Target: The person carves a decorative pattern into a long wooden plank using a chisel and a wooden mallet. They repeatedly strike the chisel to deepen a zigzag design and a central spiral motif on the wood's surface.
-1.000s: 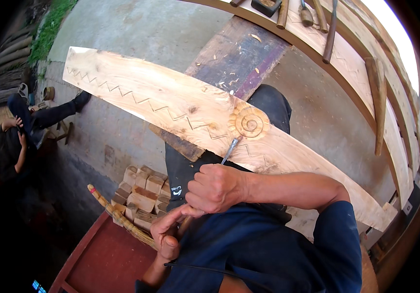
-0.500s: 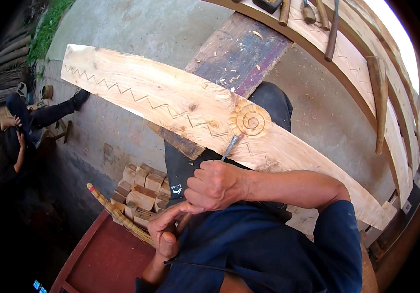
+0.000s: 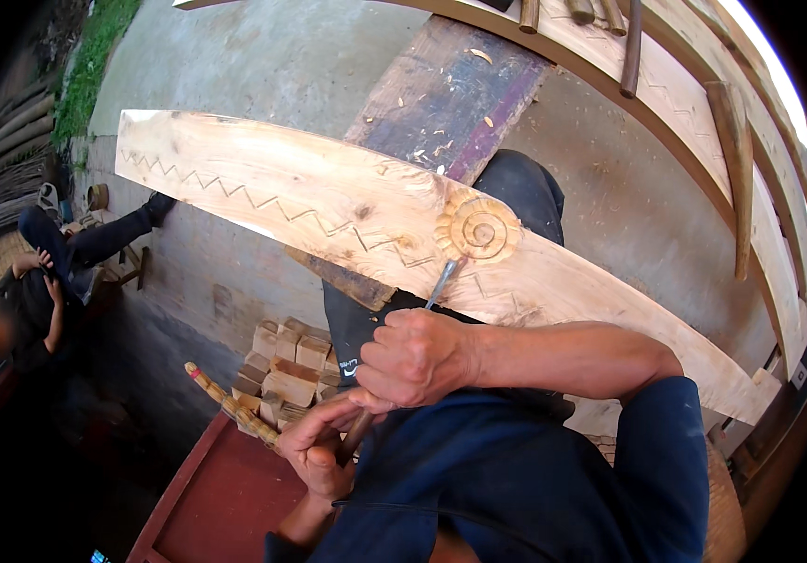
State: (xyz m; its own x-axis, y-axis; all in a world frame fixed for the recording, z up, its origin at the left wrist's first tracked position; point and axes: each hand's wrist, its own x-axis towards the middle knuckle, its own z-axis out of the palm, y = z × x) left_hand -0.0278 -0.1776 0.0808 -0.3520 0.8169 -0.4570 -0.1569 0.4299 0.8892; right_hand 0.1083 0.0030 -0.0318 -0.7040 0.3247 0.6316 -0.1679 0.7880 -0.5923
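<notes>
A long curved pale wooden board (image 3: 263,169) lies across my lap. Carved into it are a round spiral rosette (image 3: 478,230) and a zigzag line running to its left end. My right hand (image 3: 414,358) is closed in a fist around the wood-carving chisel (image 3: 444,281), below its metal blade. The blade's tip meets the board at the lower edge of the rosette. Lower down, my left hand (image 3: 321,441) is curled about the rear of the chisel's wooden handle, its thumb bent beside the shaft. My right forearm lies over the board's near edge.
A plank bench (image 3: 431,94) with wood chips supports the board. More curved boards (image 3: 675,122) stand at the right, carrying several tool handles and a wooden mallet (image 3: 733,178). Wooden blocks (image 3: 293,366) are piled left of my knee, near a red panel (image 3: 225,488). Another person (image 3: 42,272) sits far left.
The view has shifted slightly. More of the chisel's handle shows at my left hand; the blade stays at the rosette's lower edge.
</notes>
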